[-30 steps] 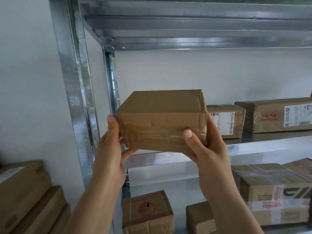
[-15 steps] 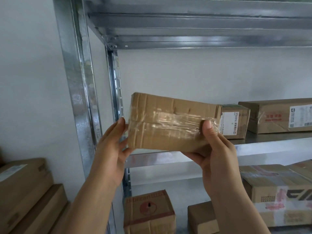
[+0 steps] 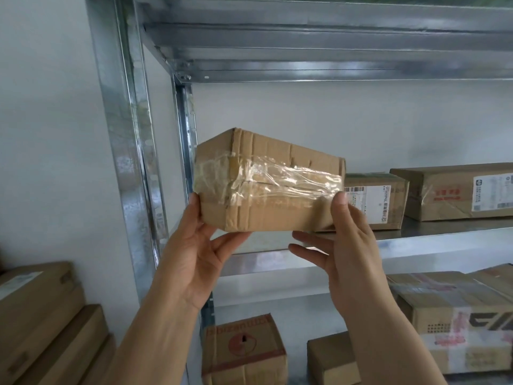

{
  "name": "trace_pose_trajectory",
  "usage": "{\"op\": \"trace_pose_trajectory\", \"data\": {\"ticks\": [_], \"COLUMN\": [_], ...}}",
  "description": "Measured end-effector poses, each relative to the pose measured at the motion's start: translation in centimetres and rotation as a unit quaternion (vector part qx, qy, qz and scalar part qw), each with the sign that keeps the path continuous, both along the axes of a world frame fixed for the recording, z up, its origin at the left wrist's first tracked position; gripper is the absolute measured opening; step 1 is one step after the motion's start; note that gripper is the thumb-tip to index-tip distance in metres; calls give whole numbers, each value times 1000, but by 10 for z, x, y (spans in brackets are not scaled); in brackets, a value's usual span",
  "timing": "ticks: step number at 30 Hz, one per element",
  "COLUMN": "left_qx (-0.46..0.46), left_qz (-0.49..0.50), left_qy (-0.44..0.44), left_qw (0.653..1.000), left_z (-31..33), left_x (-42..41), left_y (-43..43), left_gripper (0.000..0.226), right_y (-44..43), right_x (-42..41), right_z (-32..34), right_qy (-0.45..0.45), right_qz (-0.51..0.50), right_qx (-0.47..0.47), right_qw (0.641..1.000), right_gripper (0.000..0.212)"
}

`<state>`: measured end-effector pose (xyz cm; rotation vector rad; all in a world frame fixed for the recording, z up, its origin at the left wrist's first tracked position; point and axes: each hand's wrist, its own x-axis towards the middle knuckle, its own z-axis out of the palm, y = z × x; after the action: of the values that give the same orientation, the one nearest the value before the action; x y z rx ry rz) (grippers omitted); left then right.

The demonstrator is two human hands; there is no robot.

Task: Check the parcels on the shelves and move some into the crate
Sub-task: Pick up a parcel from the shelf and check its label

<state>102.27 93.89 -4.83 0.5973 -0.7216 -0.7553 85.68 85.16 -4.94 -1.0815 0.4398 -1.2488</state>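
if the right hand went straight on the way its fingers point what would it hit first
Probably the fingers of the left hand under the parcel; depth is unclear.

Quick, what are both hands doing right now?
Left hand: holding the taped cardboard box at its left end.
Right hand: holding the same box at its right end, thumb on the front.
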Motion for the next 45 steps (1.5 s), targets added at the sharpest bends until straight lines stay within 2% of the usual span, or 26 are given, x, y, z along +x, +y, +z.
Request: {"op": "trace_pose_trajectory", "data": {"ticks": [7,13,18,22,26,32,37,40,43,45], "left_qx": [-36,-36,14,6,-17,3,62,46,28,22], "left_qz": [100,166,158,167,193,214,179,178,213,241], "left_qy": [13,-44,-109,-130,-143,-111,-116,-91,-81,-76], "left_qw": [994,985,981,977,971,971,975,979,973,967], "left_z": [1,-3,-9,-5,-3,-3,2,0,-4,-6], "left_x": [-3,-16,-19,-17,-13,-4,-3,-3,-3,-5], "left_y": [-4,-8,-5,-5,-7,-11,-9,-10,-9,-9], "left_gripper": [39,39,53,25,13,49,55,47,41,45], "right_y": [22,30,12,-2,-8,-18,-20,-24,-27,-24], "right_x": [4,20,26,20,13,0,-4,-3,-4,-3], "right_z": [-5,-5,-3,-7,-11,-16,-14,-11,-8,-6], "right_qy": [12,-6,-65,-123,-161,-151,-149,-94,-25,17], "right_qz": [-9,73,62,111,144,192,211,164,44,-20], "right_qx": [-117,-143,-100,-46,7,8,16,10,-18,-68], "right_qw": [993,987,991,985,976,970,966,982,999,997], "right_gripper": [57,75,62,55,65,54,52,49,30,26]}}
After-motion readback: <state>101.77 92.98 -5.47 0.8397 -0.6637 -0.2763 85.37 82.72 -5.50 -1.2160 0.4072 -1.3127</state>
